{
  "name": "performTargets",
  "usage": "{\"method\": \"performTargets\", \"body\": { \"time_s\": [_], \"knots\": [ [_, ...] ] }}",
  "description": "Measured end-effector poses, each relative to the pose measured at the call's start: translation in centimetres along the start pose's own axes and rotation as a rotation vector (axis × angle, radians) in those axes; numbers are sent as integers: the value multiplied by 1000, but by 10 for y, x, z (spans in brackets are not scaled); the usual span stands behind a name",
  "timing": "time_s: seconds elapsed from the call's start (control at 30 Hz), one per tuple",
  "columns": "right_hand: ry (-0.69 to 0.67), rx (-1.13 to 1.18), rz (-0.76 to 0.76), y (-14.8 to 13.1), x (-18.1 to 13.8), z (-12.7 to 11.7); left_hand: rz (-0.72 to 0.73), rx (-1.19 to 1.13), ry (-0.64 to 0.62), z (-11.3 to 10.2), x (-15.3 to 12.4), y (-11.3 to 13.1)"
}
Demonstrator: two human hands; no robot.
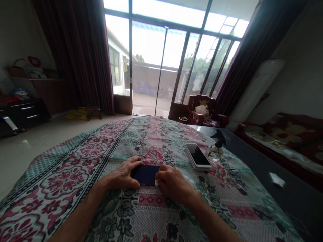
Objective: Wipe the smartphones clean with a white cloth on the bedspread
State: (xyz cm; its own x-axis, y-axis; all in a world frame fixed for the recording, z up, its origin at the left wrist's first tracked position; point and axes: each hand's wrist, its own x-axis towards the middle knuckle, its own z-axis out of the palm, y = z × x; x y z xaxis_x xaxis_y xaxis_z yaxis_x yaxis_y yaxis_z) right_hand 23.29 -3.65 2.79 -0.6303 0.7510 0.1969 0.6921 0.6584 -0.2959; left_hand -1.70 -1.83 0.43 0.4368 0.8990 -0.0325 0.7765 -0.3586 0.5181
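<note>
A dark-screened smartphone (145, 174) lies flat and sideways on the patterned cloth in front of me. My left hand (127, 173) grips its left end, fingers at the far edge and thumb at the near one. Bunched over the right end of the screen, my right hand (173, 181) holds a white wipe (156, 182), mostly hidden under the fingers; I cannot tell whether it is tissue or cloth. To the right lies a white smartphone (198, 155), apparently stacked on another. Just beyond it stands a clear spray bottle (215, 152) with a black trigger head.
The floral tablecloth (106, 201) covers the surface under my hands. On the dark tabletop (257, 158) at right lies a crumpled white piece (277, 179). Wooden chairs (202, 104) stand beyond, a wooden sofa (297, 137) at right, and glass doors (148, 84) behind.
</note>
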Motion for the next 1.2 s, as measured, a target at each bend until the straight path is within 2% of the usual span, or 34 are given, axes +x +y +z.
{"method": "performTargets", "body": {
  "time_s": [0.23,0.53,0.67,0.97,1.2],
  "knots": [
    [27,38,-41,-14,10,10,29,-9,13,2,2,-2],
    [-32,50,103,25,-7,-15,14,-3,0,-1,0,-1],
    [-46,43,123,30,-11,-21,22,-9,9,-1,1,-1],
    [144,-2,-75,-3,3,13,-7,-18,-2,1,2,-1],
    [117,55,-11,1,-1,13,-56,4,-18,-3,-1,10]
  ]
}}
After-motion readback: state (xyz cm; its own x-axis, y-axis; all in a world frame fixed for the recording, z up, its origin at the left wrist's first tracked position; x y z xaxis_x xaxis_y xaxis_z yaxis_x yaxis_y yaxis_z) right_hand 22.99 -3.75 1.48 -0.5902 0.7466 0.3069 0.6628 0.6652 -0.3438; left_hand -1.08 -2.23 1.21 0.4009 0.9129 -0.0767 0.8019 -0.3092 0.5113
